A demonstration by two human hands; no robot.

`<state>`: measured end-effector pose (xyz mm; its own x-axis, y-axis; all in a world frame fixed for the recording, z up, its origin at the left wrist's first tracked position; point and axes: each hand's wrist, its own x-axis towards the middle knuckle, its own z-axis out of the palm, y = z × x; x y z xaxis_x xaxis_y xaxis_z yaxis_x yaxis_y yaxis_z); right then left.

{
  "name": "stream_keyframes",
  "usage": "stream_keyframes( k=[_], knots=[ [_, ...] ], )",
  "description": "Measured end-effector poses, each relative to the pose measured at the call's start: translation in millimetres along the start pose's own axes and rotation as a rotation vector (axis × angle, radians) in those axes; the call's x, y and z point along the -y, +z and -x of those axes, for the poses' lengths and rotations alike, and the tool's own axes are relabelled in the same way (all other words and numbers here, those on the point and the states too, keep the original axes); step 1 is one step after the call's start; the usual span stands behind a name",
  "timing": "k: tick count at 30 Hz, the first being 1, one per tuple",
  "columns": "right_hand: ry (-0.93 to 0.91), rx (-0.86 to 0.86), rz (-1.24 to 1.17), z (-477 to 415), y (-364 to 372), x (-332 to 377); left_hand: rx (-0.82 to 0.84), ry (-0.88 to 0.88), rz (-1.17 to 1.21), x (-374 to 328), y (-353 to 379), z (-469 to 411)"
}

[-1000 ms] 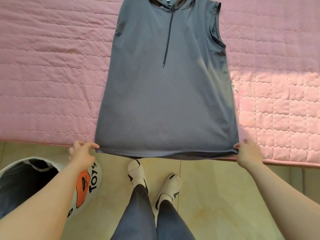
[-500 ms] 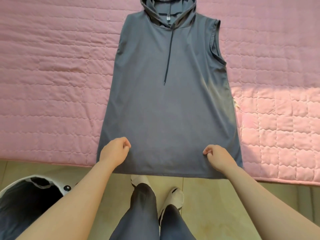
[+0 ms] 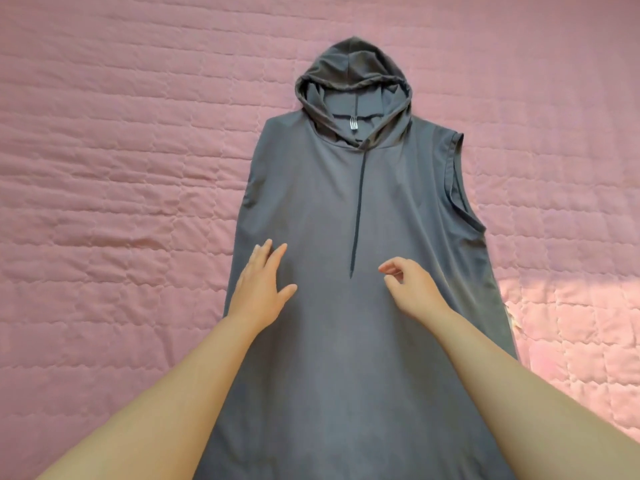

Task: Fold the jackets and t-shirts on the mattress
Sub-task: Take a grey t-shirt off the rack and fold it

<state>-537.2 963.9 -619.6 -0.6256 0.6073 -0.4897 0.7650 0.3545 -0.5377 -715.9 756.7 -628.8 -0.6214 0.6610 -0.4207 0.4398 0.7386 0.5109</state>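
Observation:
A grey sleeveless hooded top (image 3: 363,341) lies spread flat, front up, on the pink quilted mattress (image 3: 114,202), hood at the far end and a dark drawstring (image 3: 357,216) running down the chest. My left hand (image 3: 261,285) lies flat on the fabric near its left side, fingers straight. My right hand (image 3: 414,285) hovers over or touches the middle of the top just right of the drawstring's end, fingers loosely curled and holding nothing. The hem is out of view below.
The pink mattress fills the whole view around the top. A sunlit patch (image 3: 568,323) brightens it at the right.
Both hands let go of the hem corners and moved up the garment to its middle. The view tilted up, so the floor, my feet and the toy basket left the frame.

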Motion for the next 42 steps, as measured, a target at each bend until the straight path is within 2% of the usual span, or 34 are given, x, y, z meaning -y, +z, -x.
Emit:
stream_keyframes(
  k=[3,7,11,14,17,24,28,31,33,37,40,42],
  knots=[
    [-0.057,-0.073,-0.034,-48.3,-8.3,25.9,-0.009,0.016,0.001,-7.6,-10.3,-50.5],
    [-0.127,-0.135,-0.042,-109.7,-29.6,50.4,0.002,0.053,-0.140,-16.2,-14.1,-111.5],
    [-0.174,-0.164,-0.066,-168.5,-54.2,71.7,0.003,0.017,-0.178,-18.3,-5.0,-158.6],
    [-0.186,-0.200,-0.119,-206.8,-63.9,82.7,-0.125,0.055,-0.358,-9.4,15.7,-167.6],
    [-0.202,-0.268,-0.105,-248.9,-68.7,90.4,-0.239,0.076,-0.420,-6.2,30.3,-169.5],
    [-0.286,-0.474,0.012,-336.1,-87.6,124.2,-0.301,0.046,-0.416,-5.8,34.1,-172.5],
    [-0.341,-0.602,-0.021,-377.5,-105.8,143.0,-0.317,0.058,-0.428,-7.7,36.0,-168.8],
    [-0.308,-0.547,0.119,-411.9,-118.5,151.1,-0.324,0.068,-0.435,-6.6,34.2,-174.4],
    [-0.212,-0.498,0.195,-425.7,-125.2,152.9,-0.324,0.070,-0.447,-5.5,33.9,-177.6],
    [-0.014,-0.350,0.170,-433.2,-133.8,160.9,-0.330,0.067,-0.456,-2.7,33.0,-177.9],
    [-0.006,-0.241,0.296,-424.2,-131.7,162.7,-0.344,0.074,-0.467,-0.5,33.2,-178.6],
    [-0.046,-0.258,0.397,-406.6,-126.5,165.2,-0.356,0.070,-0.468,-0.1,32.7,-178.6]
  ],
)
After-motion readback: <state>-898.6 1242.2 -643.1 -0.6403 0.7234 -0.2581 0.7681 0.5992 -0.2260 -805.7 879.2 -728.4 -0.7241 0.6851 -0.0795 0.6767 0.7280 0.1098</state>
